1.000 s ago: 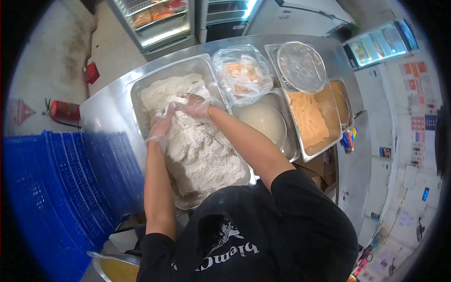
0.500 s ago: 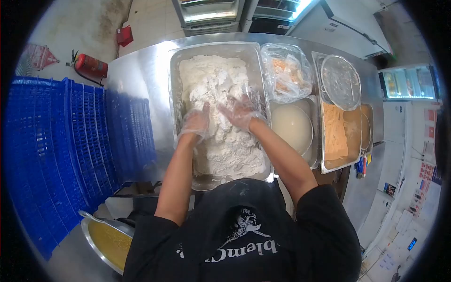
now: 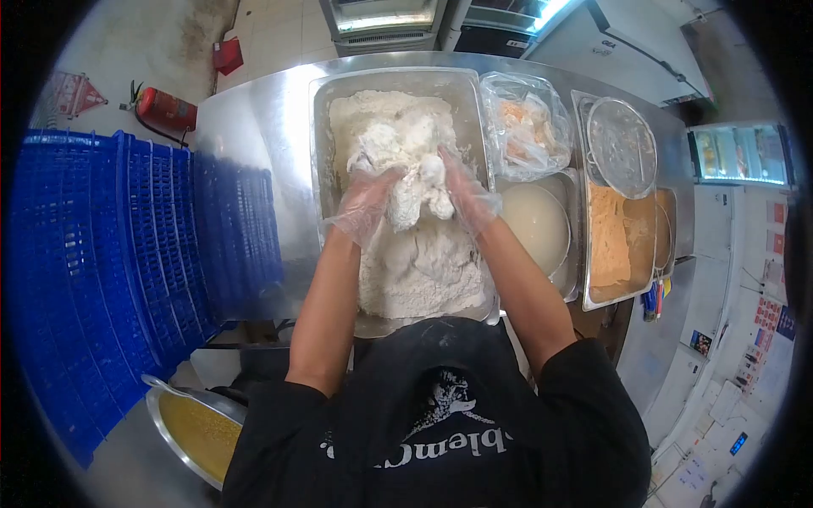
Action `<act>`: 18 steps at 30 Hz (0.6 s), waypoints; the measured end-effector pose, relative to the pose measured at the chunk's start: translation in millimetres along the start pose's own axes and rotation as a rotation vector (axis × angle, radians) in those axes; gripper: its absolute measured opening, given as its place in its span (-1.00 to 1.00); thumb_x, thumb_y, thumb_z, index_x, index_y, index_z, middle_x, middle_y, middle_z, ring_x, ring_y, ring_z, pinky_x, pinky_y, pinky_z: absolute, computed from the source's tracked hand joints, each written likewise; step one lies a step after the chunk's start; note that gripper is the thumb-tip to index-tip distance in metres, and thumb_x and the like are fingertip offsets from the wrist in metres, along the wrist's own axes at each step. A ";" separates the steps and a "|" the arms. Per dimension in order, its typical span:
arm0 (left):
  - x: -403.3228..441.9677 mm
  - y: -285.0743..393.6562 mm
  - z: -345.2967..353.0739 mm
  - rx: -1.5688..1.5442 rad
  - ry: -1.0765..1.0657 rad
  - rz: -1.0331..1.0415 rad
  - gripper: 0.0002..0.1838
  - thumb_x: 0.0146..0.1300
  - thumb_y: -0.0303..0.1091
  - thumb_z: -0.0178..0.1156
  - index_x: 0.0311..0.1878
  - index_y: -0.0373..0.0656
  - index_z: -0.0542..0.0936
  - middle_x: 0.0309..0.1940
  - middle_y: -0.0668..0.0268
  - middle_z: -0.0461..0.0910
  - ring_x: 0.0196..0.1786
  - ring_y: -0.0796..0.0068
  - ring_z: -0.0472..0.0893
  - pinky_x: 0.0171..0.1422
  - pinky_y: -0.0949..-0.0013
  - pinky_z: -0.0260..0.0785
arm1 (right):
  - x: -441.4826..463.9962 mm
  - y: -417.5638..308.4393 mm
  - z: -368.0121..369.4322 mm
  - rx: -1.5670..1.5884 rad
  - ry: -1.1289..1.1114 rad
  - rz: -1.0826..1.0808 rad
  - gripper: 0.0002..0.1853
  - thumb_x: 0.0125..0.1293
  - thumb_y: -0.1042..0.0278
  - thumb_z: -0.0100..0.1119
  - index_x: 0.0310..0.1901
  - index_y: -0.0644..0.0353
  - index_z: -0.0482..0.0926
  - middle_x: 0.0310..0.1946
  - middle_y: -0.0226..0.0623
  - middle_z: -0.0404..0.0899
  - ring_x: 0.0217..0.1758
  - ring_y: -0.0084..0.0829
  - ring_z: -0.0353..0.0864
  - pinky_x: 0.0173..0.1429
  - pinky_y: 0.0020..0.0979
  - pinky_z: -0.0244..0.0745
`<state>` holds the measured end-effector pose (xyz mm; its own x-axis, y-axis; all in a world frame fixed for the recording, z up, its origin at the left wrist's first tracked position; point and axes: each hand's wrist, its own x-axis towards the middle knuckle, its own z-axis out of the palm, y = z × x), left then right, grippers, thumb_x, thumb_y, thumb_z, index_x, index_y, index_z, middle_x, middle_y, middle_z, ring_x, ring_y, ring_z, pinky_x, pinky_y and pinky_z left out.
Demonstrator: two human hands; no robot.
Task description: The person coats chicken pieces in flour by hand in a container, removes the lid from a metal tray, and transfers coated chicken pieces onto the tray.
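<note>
A deep metal tray (image 3: 318, 135) holds a bed of white flour (image 3: 419, 284). Over it, both hands, in clear plastic gloves, cup a lumpy cluster of flour-coated pieces (image 3: 411, 182) whose kind is hidden by the coating. My left hand (image 3: 366, 199) curls round the left side of the cluster, fingers partly buried in it. On the other side my right hand (image 3: 466, 190) presses against the pieces, thumb toward the middle. Some pieces hang down between the palms.
Right of the tray stand a plastic bag (image 3: 529, 127) with orange-and-white contents, a round container of pale liquid (image 3: 533, 224), and a pan of orange powder (image 3: 608, 241) under a round strainer (image 3: 622, 146). Blue crates (image 3: 161, 229) are at left; a bowl of yellow liquid (image 3: 199, 427) sits lower left.
Both hands were lower in the flour with fingers spread; now they have closed in and lifted a cluster of coated pieces between them. The view has shifted slightly.
</note>
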<state>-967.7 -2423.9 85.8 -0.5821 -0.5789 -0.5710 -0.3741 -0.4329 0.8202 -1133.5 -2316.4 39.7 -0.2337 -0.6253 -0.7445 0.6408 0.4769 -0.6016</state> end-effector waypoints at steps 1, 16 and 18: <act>2.2 -3.8 -1.3 0.116 0.070 -0.004 0.02 0.34 0.13 0.29 0.49 -0.65 0.20 0.37 -0.27 0.45 0.42 0.01 0.50 0.54 0.17 0.28 | -2.2 -5.9 1.7 -0.261 0.153 -0.091 -0.17 0.56 -0.29 -0.16 0.48 0.40 0.32 0.46 0.13 0.39 0.50 -0.06 0.41 0.60 -0.21 0.23; -85.1 -78.8 14.6 0.707 0.096 -0.234 -0.19 0.62 0.18 -0.31 0.21 -0.52 0.56 -0.05 -0.49 0.60 0.06 -0.41 0.64 0.22 -0.13 0.48 | -113.3 68.9 -2.4 -1.326 0.120 -0.194 0.11 0.38 -0.44 0.10 0.55 0.50 0.09 0.44 0.39 0.29 0.53 0.23 0.30 0.60 0.00 0.20; -79.3 -94.7 16.6 0.676 0.068 -0.245 -0.23 0.62 0.18 -0.30 0.28 -0.41 0.55 -0.05 -0.50 0.60 0.07 -0.40 0.64 0.24 -0.13 0.46 | -117.4 66.2 4.0 -1.203 0.091 -0.023 0.15 0.28 -0.47 0.22 0.55 0.44 0.14 0.44 0.36 0.32 0.52 0.18 0.34 0.57 -0.02 0.24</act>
<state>-898.1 -2325.6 54.0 -0.3861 -0.5712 -0.7243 -0.8659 -0.0463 0.4981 -1060.7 -2213.9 88.4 -0.3175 -0.6189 -0.7184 -0.4441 0.7664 -0.4640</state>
